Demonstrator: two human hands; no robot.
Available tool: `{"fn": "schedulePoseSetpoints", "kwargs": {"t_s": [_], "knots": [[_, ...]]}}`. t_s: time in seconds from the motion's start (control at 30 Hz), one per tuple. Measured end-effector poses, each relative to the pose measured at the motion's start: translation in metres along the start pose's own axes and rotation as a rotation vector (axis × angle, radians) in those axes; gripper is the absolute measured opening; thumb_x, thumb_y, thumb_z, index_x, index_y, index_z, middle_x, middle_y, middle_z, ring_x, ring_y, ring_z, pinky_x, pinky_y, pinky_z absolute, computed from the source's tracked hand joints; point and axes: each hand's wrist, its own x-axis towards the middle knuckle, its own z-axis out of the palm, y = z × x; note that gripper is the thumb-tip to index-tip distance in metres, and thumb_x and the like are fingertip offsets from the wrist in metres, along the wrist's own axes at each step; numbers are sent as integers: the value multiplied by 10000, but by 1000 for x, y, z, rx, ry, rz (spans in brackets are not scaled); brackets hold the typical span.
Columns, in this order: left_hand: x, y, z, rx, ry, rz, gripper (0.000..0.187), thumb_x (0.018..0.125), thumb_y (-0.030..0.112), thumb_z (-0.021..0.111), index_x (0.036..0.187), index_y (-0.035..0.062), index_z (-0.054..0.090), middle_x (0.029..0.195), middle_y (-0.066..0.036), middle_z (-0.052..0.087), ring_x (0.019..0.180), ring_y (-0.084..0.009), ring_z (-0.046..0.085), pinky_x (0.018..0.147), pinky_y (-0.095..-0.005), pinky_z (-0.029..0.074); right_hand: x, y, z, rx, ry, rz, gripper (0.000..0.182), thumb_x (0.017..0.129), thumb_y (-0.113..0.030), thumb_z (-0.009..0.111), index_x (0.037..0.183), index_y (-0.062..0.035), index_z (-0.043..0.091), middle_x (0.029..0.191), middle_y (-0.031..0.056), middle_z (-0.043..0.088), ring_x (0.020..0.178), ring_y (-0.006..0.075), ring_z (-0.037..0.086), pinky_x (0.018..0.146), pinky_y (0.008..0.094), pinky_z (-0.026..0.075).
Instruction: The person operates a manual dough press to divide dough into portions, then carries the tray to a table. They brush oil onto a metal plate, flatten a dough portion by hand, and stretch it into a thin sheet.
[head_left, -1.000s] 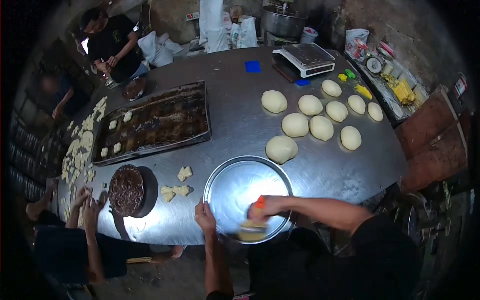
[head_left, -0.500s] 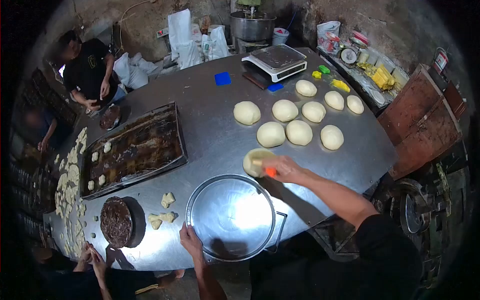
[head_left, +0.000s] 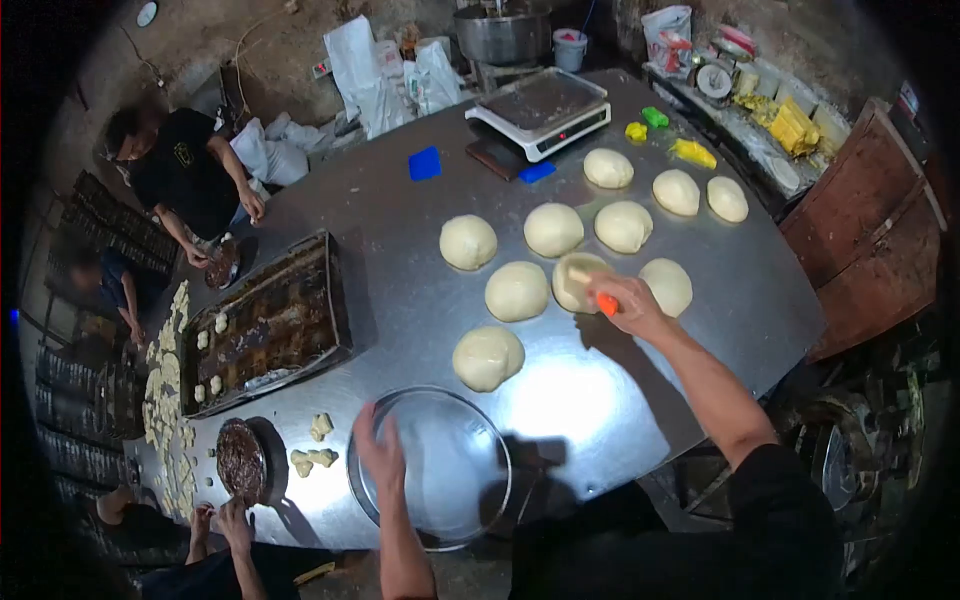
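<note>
My right hand [head_left: 632,305] is closed around the orange handle of a brush [head_left: 606,303], whose pale end touches a dough ball [head_left: 575,285]. Smooth dough balls [head_left: 516,291] sit around it on the metal table, another dough ball [head_left: 488,358] standing nearer to me. Over the left side of a round metal tray [head_left: 445,470], my left hand [head_left: 382,450] is raised with its fingers apart, a little blurred, and nothing shows in it.
A baking tray [head_left: 265,320] holds a few small dough pieces. Beside it are a bowl of dark filling [head_left: 241,462] and scattered dough bits [head_left: 165,400]. A scale [head_left: 540,110] stands at the back. Co-workers' hands [head_left: 235,520] work at the left edge.
My right hand has moved the brush from the nearest dough ball to one farther back on the right. My left hand has left the tray's rim and lifted. The camera view has shifted.
</note>
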Motion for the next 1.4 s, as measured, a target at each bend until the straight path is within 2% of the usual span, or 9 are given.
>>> {"fn": "schedulePoseSetpoints", "kwargs": {"t_s": [0.23, 0.37, 0.6, 0.7, 0.8, 0.97, 1.07, 1.13, 1.4], "knots": [[111, 65, 172, 38, -810, -92, 437, 886, 329, 606, 1192, 18, 606, 1094, -189, 650, 1052, -283, 610, 927, -363, 456, -105, -12, -102, -31, 255, 223, 136, 766, -61, 728, 884, -53, 662, 1156, 173, 635, 1048, 334, 634, 822, 393, 524], [93, 68, 182, 138, -845, 154, 354, 799, 332, 700, 971, 30, 626, 873, -183, 654, 814, -326, 647, 745, -405, 504, -190, 6, -114, -214, 166, 427, 133, 759, -40, 717, 875, -9, 660, 1059, 191, 650, 989, 348, 635, 863, 402, 507], [34, 226, 134, 285, -898, 396, 286, 770, 194, 736, 932, 18, 578, 918, -186, 653, 749, -306, 667, 663, -382, 518, -188, -18, -75, -63, -525, 369, 826, 797, -421, 713, 1479, -207, 299, 1477, 268, 304, 1393, 448, 243, 1079, 695, 123], [24, 297, 138, -47, -917, 24, 331, 794, 169, 733, 1035, 4, 580, 1015, -167, 644, 880, -236, 656, 712, -354, 518, -130, -28, -38, 570, -145, 484, 848, 786, -369, 749, 1457, -97, 307, 1419, 249, 396, 1328, 362, 386, 1086, 487, 309], [32, 324, 174, -523, -1048, 203, 406, 826, 150, 710, 1164, -15, 558, 1090, -155, 628, 1017, -205, 605, 770, -328, 509, -99, -13, -57, 1217, 182, 791, 716, 796, -251, 726, 1381, -14, 388, 1279, 152, 527, 1178, 241, 516, 998, 378, 422], [138, 241, 247, -32, -464, 249, 468, 868, 254, 644, 1242, -13, 557, 1150, -215, 626, 1047, -323, 625, 867, -366, 497, -59, 94, -115, 1265, 743, 710, 452, 837, -202, 665, 1219, -12, 515, 1106, 104, 605, 993, 203, 602, 855, 338, 506], [174, 132, 283, 437, -400, 90, 427, 848, 298, 637, 1146, -8, 631, 1013, -247, 666, 932, -406, 645, 818, -404, 500, -76, 205, -118, 870, 745, 779, 478, 860, -228, 638, 1256, 3, 504, 1152, 126, 600, 1000, 250, 603, 884, 366, 494], [169, 111, 292, 343, -494, 44, 387, 839, 296, 642, 1085, -2, 647, 930, -240, 671, 889, -377, 660, 780, -405, 500, -86, 229, -111, -375, 547, 893, 490, 880, -229, 616, 1294, 3, 494, 1155, 146, 615, 1003, 265, 603, 903, 376, 478], [102, 239, 235, 111, -652, 298, 221, 793, 208, 683, 818, 11, 585, 719, -164, 633, 648, -207, 626, 602, -354, 491, -73, 51, -27, 782, 7, 570, 716, 832, -248, 728, 1418, -35, 376, 1341, 183, 506, 1201, 253, 530, 936, 351, 489]]}}
